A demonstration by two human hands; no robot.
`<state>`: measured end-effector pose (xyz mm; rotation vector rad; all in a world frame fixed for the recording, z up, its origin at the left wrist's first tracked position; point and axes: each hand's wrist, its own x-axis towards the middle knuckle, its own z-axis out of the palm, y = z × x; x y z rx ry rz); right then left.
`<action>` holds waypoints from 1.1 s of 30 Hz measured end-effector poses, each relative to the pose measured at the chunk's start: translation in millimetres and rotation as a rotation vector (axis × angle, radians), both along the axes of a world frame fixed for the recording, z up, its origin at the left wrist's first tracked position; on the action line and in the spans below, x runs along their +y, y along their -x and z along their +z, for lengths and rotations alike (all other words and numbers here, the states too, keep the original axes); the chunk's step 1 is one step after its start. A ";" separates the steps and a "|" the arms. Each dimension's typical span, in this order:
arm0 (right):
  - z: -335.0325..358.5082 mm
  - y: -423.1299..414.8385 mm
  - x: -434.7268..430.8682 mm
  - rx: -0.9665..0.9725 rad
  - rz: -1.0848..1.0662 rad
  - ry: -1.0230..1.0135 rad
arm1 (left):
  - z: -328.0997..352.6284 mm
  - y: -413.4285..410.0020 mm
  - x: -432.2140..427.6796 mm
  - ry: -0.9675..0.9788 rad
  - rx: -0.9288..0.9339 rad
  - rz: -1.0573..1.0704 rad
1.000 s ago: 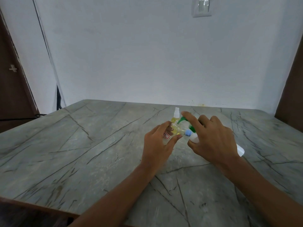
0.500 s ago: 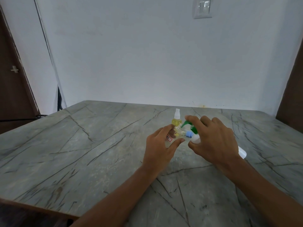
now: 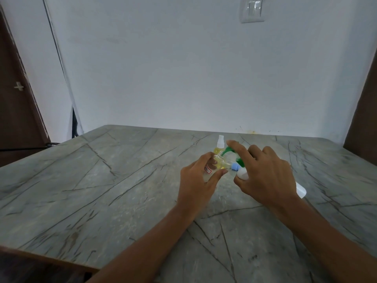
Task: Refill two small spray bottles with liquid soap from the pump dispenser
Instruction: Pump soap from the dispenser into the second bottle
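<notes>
Landmark: pump dispenser [image 3: 301,190], white body tilted, base toward the viewer, held over the grey stone table [image 3: 102,190].

Right hand [image 3: 267,176] grips the dispenser body, fingers curled round it. The index finger lies along the green pump head [image 3: 228,149].

Just left of the dispenser, the left hand [image 3: 195,180] pinches the open spray bottle [image 3: 219,163] between thumb and fingers. The bottle has a red-edged label and yellow liquid inside. The spout points at its neck; contact cannot be told.

A blue cap [image 3: 235,166] shows low between this bottle and the dispenser, partly hidden.

Just beyond the pump head stands the second spray bottle [image 3: 220,142], upright, white sprayer fitted, yellow liquid inside.

Far behind the dispenser: white wall, light switch [image 3: 253,9] high up.

Judgement: the step in hand is pumping soap into the held bottle. The second bottle looks filled and closed. The next move calls for a steady index press with the neck kept under the spout, since soap may drip past. Fill level is unreadable.
</notes>
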<state>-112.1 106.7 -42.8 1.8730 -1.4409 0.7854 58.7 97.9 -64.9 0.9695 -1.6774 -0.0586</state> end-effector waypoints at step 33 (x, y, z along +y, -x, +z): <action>0.0 2.1 -2.9 -0.025 0.038 -0.022 | -3.5 2.4 0.4 -0.009 -0.027 -0.021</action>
